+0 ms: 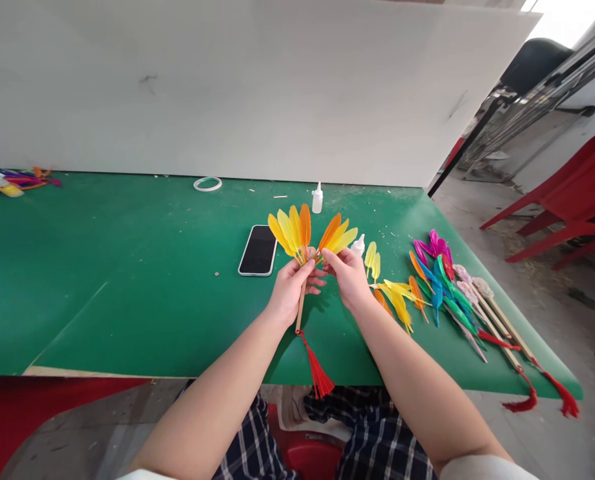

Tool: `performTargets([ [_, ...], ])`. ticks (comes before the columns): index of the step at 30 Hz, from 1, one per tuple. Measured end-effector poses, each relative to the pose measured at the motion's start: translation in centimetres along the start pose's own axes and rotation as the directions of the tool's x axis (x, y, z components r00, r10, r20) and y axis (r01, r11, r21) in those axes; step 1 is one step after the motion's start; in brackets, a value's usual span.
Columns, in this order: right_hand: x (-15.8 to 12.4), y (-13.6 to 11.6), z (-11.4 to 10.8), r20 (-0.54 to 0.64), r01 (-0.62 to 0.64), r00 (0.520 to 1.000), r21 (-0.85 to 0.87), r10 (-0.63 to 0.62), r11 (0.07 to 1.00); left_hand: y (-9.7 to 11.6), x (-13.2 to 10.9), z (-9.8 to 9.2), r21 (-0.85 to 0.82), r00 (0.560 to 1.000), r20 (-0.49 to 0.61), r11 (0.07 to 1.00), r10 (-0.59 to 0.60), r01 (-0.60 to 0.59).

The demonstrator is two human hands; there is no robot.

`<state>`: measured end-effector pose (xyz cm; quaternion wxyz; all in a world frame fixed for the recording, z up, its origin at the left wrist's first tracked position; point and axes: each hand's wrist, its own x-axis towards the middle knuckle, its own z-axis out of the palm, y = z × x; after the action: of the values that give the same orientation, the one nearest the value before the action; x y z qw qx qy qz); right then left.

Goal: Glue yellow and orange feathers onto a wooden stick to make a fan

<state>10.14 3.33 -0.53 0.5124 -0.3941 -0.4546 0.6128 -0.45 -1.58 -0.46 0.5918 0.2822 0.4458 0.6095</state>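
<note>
My left hand (291,288) is closed around a feather fan, gripping the top of its wooden handle (301,308). A red tassel (318,373) hangs from the handle's lower end, over the table edge. Yellow and orange feathers (291,230) fan out above my left fingers. My right hand (346,270) pinches the base of an orange feather (330,231), with yellow feathers (344,237) spread beside it. A gap separates the two feather groups. My fingers hide the feather bases, so I cannot tell whether the pinched one is attached.
Loose yellow feathers (396,297) lie right of my hands, near coloured feathers (440,283) and tasselled sticks (507,327). A phone (258,251), two glue bottles (317,199) (358,245) and a tape ring (208,185) rest on the green table (142,267). A white board (227,93) stands behind.
</note>
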Motion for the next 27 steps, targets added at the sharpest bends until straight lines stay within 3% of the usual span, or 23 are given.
performTargets([
  [27,0.02,-0.29,0.05,-0.036,-0.006,0.999,-0.048,0.004,0.999,-0.26,0.07,-0.13,0.109,1.000,-0.017,0.994,0.001,0.001],
])
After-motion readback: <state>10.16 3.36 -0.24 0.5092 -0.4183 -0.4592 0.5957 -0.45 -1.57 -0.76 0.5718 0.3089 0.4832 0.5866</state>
